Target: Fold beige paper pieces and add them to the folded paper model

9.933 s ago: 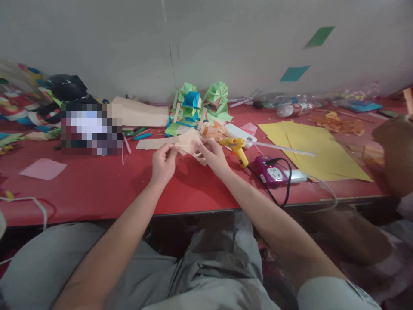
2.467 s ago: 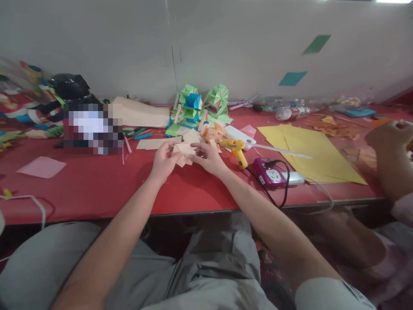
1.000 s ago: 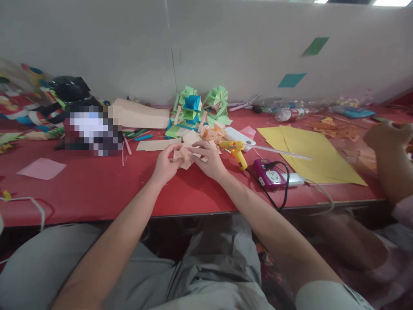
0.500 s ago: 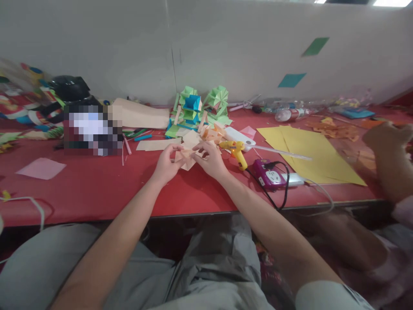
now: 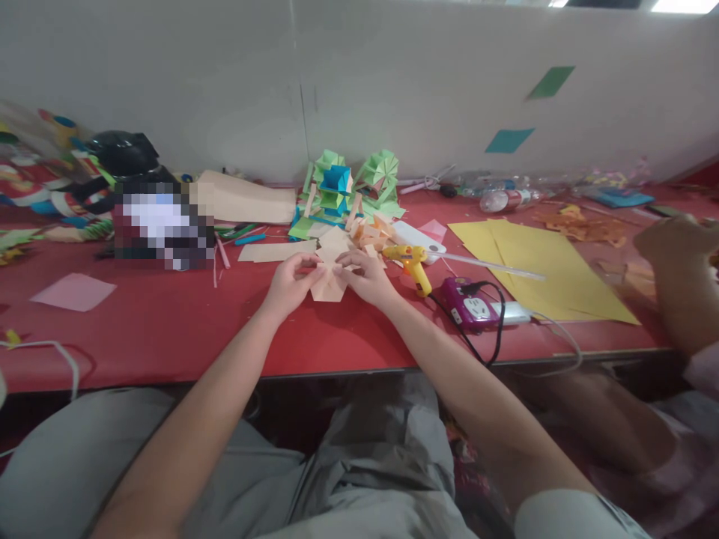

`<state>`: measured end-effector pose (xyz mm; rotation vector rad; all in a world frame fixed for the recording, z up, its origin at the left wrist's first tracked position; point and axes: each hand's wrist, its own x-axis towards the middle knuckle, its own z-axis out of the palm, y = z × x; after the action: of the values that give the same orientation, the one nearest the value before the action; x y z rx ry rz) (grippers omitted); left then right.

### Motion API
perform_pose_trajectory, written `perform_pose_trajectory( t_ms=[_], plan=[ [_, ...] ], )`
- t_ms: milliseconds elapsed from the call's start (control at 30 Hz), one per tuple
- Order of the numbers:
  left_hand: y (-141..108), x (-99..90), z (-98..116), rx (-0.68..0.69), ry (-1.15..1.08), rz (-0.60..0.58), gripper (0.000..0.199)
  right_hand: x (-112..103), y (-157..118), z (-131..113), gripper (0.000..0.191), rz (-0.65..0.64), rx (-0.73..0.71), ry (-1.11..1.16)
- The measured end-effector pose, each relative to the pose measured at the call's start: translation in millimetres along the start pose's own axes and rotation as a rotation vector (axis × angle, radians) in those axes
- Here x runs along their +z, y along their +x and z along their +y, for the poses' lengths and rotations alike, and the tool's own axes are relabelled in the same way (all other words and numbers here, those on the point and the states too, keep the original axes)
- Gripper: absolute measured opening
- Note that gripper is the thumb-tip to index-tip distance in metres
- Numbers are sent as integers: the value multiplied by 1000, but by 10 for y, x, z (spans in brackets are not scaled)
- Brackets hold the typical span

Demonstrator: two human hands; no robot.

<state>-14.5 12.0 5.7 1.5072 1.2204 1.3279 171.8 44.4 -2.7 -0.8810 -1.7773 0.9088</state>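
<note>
A small cream paper piece [image 5: 329,288] with creases is held between my two hands over the red table. My left hand [image 5: 290,284] pinches its left side between thumb and fingers. On its right side, my right hand [image 5: 365,278] grips the paper the same way. Flat cream strips [image 5: 278,251] lie just behind my left hand. Peach folded paper [image 5: 375,232] is heaped behind my right hand, and a yellow glue gun [image 5: 413,263] lies to its right.
Green and blue folded paper models [image 5: 335,187] stand at the back. A purple power strip [image 5: 472,305] with cables and yellow sheets [image 5: 553,269] are on the right. Another person's arm [image 5: 677,277] is at the far right. Pink paper [image 5: 74,292] lies left on the red table [image 5: 168,322].
The cream paper between my hands has changed its angle and shape, and its lower edge now shows wider and flatter. My hands have barely shifted.
</note>
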Motion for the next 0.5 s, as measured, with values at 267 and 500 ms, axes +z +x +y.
perform_pose_trajectory(
  t_ms=[267, 500],
  plan=[
    [12, -60, 9, 17, 53, -57, 37, 1, -2, 4, 29, -10, 5, 8],
    [16, -80, -23, -41, 101, -82, 41, -2, -18, -13, 17, 64, -134, -133]
  ],
)
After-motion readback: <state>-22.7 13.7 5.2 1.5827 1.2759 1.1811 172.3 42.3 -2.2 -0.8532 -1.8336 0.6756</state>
